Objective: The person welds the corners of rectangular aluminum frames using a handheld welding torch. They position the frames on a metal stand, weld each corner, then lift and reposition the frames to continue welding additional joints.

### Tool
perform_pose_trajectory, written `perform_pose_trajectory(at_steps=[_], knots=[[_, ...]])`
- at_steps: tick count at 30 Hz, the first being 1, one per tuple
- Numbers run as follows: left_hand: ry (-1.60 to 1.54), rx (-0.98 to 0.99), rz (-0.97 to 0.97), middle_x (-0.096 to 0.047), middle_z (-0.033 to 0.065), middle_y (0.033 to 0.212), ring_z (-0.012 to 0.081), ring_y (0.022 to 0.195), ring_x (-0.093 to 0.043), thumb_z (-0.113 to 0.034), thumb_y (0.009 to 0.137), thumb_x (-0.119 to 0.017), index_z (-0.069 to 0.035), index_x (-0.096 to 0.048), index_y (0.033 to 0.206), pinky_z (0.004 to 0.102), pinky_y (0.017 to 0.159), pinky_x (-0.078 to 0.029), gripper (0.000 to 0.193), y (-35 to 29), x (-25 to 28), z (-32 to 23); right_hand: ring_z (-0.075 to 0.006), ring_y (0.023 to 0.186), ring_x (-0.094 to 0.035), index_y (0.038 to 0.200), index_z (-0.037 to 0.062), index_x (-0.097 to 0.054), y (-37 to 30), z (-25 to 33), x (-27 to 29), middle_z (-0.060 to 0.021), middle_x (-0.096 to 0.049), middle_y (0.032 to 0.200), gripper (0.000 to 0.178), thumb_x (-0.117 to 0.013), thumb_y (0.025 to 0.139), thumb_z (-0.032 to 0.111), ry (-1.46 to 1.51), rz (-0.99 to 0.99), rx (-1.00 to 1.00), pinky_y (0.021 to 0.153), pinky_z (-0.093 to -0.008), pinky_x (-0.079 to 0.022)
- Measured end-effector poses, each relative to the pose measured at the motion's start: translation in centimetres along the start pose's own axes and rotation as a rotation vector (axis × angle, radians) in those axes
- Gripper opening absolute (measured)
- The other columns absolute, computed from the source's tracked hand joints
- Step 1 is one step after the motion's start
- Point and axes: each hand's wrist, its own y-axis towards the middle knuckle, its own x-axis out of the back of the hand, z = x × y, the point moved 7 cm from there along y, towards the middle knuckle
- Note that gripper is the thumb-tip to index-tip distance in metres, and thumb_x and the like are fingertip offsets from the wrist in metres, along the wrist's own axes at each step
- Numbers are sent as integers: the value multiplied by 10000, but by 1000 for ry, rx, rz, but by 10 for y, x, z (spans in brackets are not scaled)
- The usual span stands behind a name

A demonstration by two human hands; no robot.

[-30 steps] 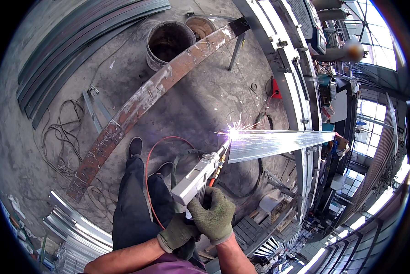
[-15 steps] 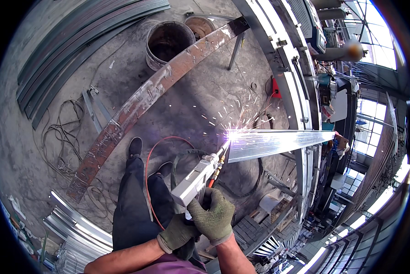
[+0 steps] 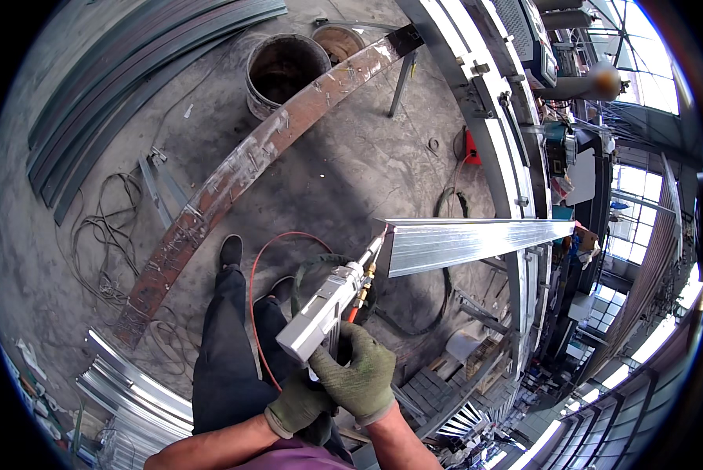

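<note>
Concrete floor (image 3: 351, 168): two buckets (image 3: 287, 70), cables (image 3: 104, 243), curved profiles (image 3: 124, 70).

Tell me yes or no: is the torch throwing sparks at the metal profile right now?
No: the torch tip sits at the end of the metal profile, but no sparks or glow show there.

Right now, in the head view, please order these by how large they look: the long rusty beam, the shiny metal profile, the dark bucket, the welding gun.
1. Rusty beam, clearly longest.
2. Shiny metal profile.
3. Welding gun and dark bucket look alike; the gun, held in both hands, is nearer the camera, so I do not rank them.
</note>
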Motion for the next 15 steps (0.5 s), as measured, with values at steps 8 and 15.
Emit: perform_pose_trajectory(at_steps=[8, 15], knots=[[-54, 115, 53, -748, 93, 865, 184, 710, -734, 47, 820, -811, 20, -691, 1186, 340, 646, -605, 386, 3, 0, 11, -265, 719, -798, 1046, 17, -793, -1, -5, 3, -124, -798, 832, 414, -925, 855, 360, 38, -5, -90, 654, -385, -603], [-17, 138, 68, -749, 80, 869, 178, 718, -732, 37, 822, -812, 15, -699, 1175, 333, 656, -604, 371, 4, -2, 6, -256, 721, -803, 1062, 5, -791, -2, -9, 2, -128, -803, 835, 446, -935, 853, 372, 67, -14, -90, 655, -379, -610]])
